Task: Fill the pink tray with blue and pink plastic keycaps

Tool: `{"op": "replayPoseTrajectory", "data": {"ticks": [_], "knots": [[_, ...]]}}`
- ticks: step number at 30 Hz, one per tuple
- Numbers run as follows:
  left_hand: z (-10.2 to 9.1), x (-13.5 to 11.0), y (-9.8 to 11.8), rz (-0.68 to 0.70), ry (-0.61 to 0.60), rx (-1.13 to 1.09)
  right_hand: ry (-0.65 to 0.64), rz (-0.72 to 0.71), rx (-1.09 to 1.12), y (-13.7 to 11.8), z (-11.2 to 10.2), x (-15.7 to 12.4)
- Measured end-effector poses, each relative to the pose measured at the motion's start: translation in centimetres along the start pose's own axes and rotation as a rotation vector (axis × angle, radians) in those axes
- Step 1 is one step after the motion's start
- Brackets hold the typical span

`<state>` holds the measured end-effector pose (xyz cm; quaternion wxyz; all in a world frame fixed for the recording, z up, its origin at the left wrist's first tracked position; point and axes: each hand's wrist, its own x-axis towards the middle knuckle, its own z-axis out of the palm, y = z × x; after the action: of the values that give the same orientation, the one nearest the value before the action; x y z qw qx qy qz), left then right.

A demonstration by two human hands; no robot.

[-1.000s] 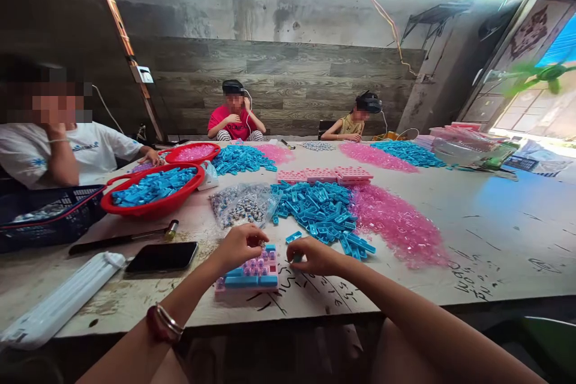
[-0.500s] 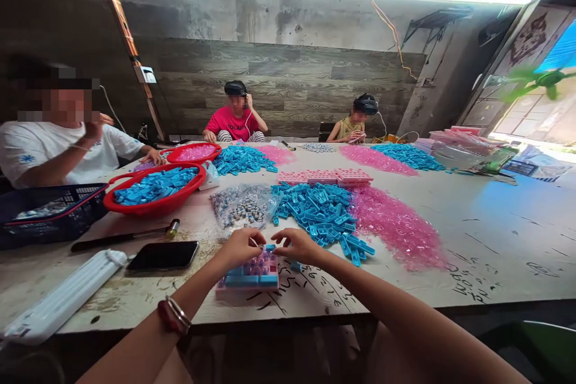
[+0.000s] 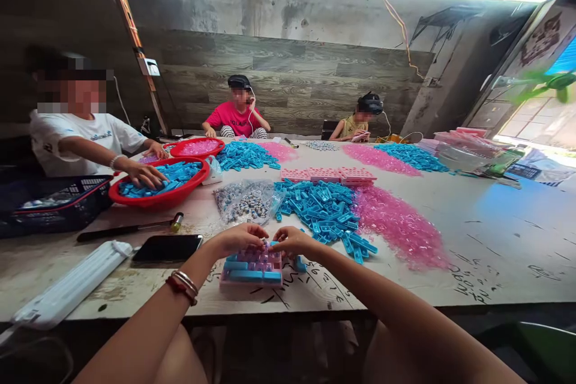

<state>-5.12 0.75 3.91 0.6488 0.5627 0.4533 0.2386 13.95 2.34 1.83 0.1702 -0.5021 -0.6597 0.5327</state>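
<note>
A pink tray (image 3: 252, 279) with blue pieces set in it lies on the table's near edge. My left hand (image 3: 238, 239) and my right hand (image 3: 294, 241) meet over its far edge, fingertips pinched together on a small part there. What exactly each finger grips is too small to tell. A loose blue piece (image 3: 300, 264) lies just right of the tray, under my right hand. Beyond my hands lie a heap of blue pieces (image 3: 321, 210), a heap of clear pink pieces (image 3: 393, 225) and a plastic bag of small beads (image 3: 245, 204).
A phone (image 3: 167, 248), a dark-handled tool (image 3: 128, 229) and a white tube (image 3: 67, 288) lie at the left. A person in white reaches into a red basin (image 3: 157, 189) of blue pieces. Two more people sit at the far side. Pink trays (image 3: 328, 175) are stacked mid-table.
My right hand has moved left from beside the tray to meet my left hand over the tray's far edge. The person at the left lowered a hand from the face into the red basin.
</note>
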Motion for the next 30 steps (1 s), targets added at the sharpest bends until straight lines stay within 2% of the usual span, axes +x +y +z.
{"op": "replayPoseTrajectory", "data": {"ticks": [7, 15, 20, 25, 30], "knots": [[0.0, 0.2, 0.1, -0.024, 0.011, -0.044, -0.002, 0.092, 0.087, -0.4, 0.4, 0.2], [0.0, 0.0, 0.3, -0.051, -0.002, -0.091, -0.019, 0.122, 0.13, -0.6, 0.7, 0.1], [0.2, -0.3, 0.2, -0.031, 0.032, -0.101, -0.142, 0.142, 0.062, -1.6, -0.2, 0.1], [-0.1, -0.1, -0.2, -0.03, 0.016, -0.132, -0.255, 0.228, -0.031, -2.9, -1.1, 1.3], [-0.7, 0.4, -0.9, 0.013, -0.056, -0.205, -0.271, 0.351, -0.073, -3.7, -1.4, 2.0]]}}
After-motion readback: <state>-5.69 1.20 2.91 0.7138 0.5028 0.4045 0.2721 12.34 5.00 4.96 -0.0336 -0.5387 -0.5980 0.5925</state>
